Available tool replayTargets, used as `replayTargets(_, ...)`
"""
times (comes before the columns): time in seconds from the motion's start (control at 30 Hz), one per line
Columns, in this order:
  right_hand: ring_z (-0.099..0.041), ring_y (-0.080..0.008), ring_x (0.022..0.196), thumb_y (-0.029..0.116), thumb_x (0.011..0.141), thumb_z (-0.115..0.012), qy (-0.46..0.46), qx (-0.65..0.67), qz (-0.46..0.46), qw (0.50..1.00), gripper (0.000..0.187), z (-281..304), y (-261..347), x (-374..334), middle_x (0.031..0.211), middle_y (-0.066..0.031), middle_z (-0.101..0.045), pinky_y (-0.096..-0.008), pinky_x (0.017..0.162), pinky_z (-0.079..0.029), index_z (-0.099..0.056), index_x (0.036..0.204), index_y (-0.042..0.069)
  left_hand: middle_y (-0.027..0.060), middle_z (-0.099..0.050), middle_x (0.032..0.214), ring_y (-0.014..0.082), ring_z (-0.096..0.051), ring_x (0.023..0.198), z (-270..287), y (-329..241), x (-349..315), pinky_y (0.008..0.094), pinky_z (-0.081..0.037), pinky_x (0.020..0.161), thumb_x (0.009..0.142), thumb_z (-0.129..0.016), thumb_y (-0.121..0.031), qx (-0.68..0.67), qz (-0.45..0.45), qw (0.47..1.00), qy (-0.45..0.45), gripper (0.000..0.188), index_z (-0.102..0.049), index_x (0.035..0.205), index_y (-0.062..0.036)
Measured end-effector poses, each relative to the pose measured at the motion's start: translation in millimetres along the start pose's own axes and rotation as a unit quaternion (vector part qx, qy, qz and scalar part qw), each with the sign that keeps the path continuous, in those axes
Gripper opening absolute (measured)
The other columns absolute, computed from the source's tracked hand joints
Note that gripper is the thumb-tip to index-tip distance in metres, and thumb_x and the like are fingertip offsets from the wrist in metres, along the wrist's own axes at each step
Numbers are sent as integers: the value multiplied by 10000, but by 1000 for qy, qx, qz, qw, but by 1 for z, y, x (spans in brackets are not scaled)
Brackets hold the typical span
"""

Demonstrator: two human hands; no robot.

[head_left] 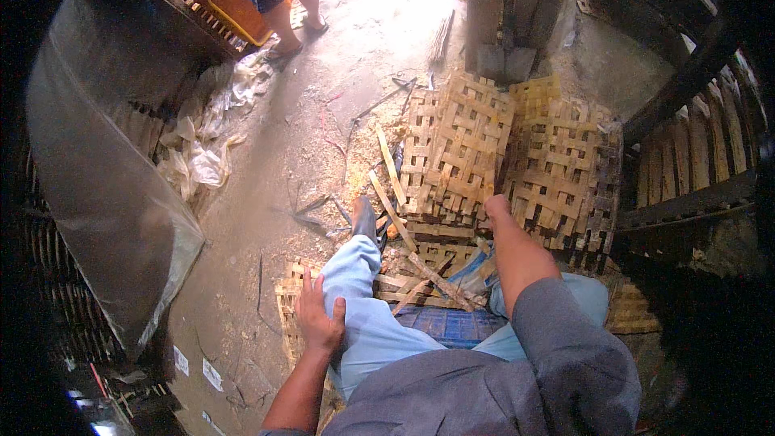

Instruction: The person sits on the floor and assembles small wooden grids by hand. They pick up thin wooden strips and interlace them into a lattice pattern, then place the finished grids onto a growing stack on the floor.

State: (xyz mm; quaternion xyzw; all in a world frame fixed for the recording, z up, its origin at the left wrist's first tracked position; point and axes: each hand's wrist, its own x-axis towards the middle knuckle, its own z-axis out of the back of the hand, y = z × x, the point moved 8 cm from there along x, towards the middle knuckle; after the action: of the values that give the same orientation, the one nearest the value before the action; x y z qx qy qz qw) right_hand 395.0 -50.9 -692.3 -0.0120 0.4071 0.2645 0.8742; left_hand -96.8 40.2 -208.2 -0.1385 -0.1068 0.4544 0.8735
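My left hand (319, 316) lies against my left thigh, its fingers apart and holding nothing. Ahead of me, my right hand (498, 208) is closed at the near right corner of a woven bamboo panel (470, 141), on top of a stack of similar pieces; most of its fingers are hidden. To the right of that stack stands a second stack of woven bamboo pieces (557, 165), darker along its right side. Loose bamboo strips (389, 202) lie between my legs and to the left of the first stack. Under me is a blue plastic crate (452, 324).
A grey sheet (113, 169) hangs over slatted crates at left, with crumpled clear plastic (202, 153) beside it. At the far left another person (278, 12) stands near an orange crate (238, 10). Wooden posts (508, 8) rise behind the stacks. Shavings and dark straps litter the floor.
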Motion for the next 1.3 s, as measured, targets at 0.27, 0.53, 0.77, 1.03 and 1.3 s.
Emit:
replayTargets(0.27, -702, -255, 863, 170, 853, -657, -66, 132, -100, 984, 207, 28, -9, 24, 962, -69, -720, -392, 651, -557, -712, 989, 24, 248, -340, 1512, 423, -432, 1306, -5, -1, 17, 530, -324, 1051, 907, -547, -483, -11, -11, 1000, 17, 657, -462, 1376, -30)
replayTargets(0.53, -685, -308, 795, 124, 823, -660, -94, 379, -117, 913, 259, 41, 56, -38, 888, -191, -682, -474, 640, -527, -653, 1000, -64, 253, -350, 1502, 425, -424, 1314, -3, -2, 12, 536, -301, 1070, 929, -517, -448, 16, 5, 1000, 10, 613, -466, 1374, -31)
replayTargets(0.77, -583, -203, 712, 58, 796, -645, -155, 594, 68, 787, 74, 163, 78, -152, 749, -55, -583, -374, 651, -459, -586, 752, 61, 247, -381, 1484, 411, -442, 1298, 0, -5, 2, 529, -303, 1073, 899, -577, -428, 5, 34, 999, 3, 627, -473, 1361, -18)
replayTargets(1.03, -652, -255, 800, 65, 826, -633, 60, 719, 253, 645, 175, 316, 107, -368, 944, -116, -625, -435, 746, -574, -572, 973, -4, 249, -354, 1501, 424, -324, 1401, 20, -28, 52, 497, -253, 1149, 783, -783, -289, -145, -100, 981, -78, 762, -425, 1402, -22)
replayTargets(1.3, -676, -281, 896, 117, 924, -538, 227, 762, 325, 512, 278, 287, 129, -471, 1056, -188, -643, -435, 826, -584, -538, 1127, -74, 126, -711, 1013, 306, -655, 1079, 168, -186, 104, 415, -505, 945, 897, -687, -130, -315, -385, 864, -81, 122, -661, 968, -35)
